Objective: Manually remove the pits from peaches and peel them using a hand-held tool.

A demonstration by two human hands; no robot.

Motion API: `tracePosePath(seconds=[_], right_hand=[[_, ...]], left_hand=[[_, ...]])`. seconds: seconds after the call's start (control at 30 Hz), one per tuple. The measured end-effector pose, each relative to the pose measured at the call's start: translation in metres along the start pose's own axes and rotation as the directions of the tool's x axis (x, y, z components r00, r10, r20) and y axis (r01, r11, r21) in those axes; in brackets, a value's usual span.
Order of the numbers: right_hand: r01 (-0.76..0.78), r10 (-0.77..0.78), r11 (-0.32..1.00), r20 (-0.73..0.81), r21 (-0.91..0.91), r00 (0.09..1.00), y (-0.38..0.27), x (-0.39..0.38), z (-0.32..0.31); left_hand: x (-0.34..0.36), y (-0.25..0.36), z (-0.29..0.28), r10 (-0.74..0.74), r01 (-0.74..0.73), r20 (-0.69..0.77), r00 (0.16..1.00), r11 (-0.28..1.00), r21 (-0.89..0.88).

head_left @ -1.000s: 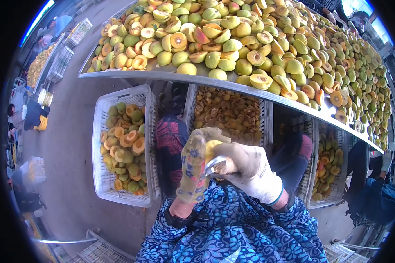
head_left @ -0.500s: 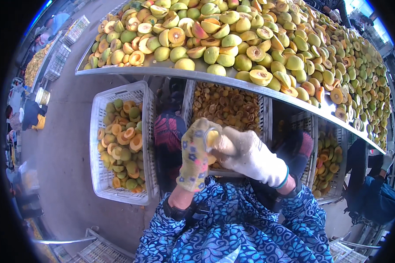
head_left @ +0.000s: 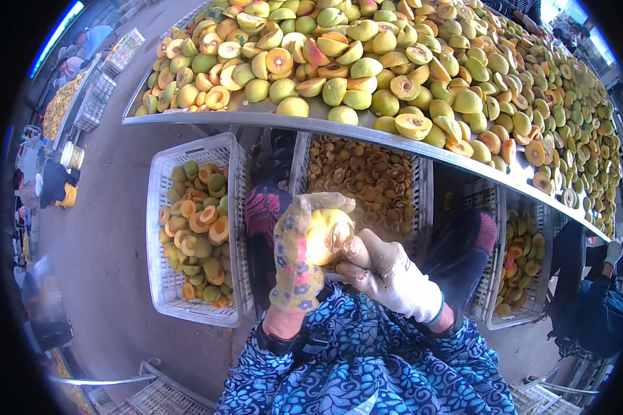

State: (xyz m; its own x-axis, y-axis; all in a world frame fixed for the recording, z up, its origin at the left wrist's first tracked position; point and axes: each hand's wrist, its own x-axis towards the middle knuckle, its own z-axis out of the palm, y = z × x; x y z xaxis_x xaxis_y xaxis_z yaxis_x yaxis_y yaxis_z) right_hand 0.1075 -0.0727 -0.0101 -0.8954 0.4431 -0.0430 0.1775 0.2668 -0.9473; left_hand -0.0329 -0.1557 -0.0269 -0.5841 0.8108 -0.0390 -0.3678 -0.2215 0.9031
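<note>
My left hand (head_left: pixel 296 259), in a flower-patterned glove, is closed round a yellow peach half (head_left: pixel 325 236), its cut side turned toward my right hand. My right hand (head_left: pixel 398 277), in a white glove with brown-stained fingertips, is curled with its thumb and fingers pressed at the cut face. Whether a small tool sits between those fingers is hidden. Both hands are above my lap, close to the crate of small brownish-orange fruit pieces (head_left: pixel 360 176) under the table edge. Many halved peaches (head_left: pixel 367 67) lie heaped on the metal table (head_left: pixel 256 119) ahead.
On the left stands a white plastic crate (head_left: pixel 157 277) of peach halves. Another crate (head_left: pixel 492 304) with peach halves is beyond my right knee. At the far right sits another person (head_left: pixel 592 304) with a gloved hand at the table edge. More people and crates (head_left: pixel 95 102) are far left.
My left hand has opened somewhat round the peach half, showing more of its cut face. My right hand has lowered slightly, its fingers now at the fruit's right side. The view has shifted a little.
</note>
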Motion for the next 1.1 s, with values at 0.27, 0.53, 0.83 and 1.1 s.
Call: tracePosePath(seconds=[0.27,0.53,0.83,1.1], right_hand=[[0.011,-0.014,0.996,0.038,0.091,0.999,0.012,0.004,0.004],[-0.064,0.058,0.998,0.205,0.022,0.977,0.020,0.008,-0.007],[-0.272,0.200,0.893,0.224,0.358,0.954,0.022,0.006,-0.010],[-0.488,0.205,0.721,0.522,0.492,0.828,0.023,-0.001,-0.013]], left_hand=[[-0.001,-0.011,0.005,0.134,-0.127,-0.038,0.990,0.979,0.163],[0.009,0.001,0.000,-0.030,0.010,0.060,0.998,0.950,0.311],[0.009,0.006,-0.006,0.201,-0.283,0.223,0.954,0.851,0.442],[0.020,0.007,-0.003,-0.213,0.243,0.288,0.934,0.967,-0.071]])
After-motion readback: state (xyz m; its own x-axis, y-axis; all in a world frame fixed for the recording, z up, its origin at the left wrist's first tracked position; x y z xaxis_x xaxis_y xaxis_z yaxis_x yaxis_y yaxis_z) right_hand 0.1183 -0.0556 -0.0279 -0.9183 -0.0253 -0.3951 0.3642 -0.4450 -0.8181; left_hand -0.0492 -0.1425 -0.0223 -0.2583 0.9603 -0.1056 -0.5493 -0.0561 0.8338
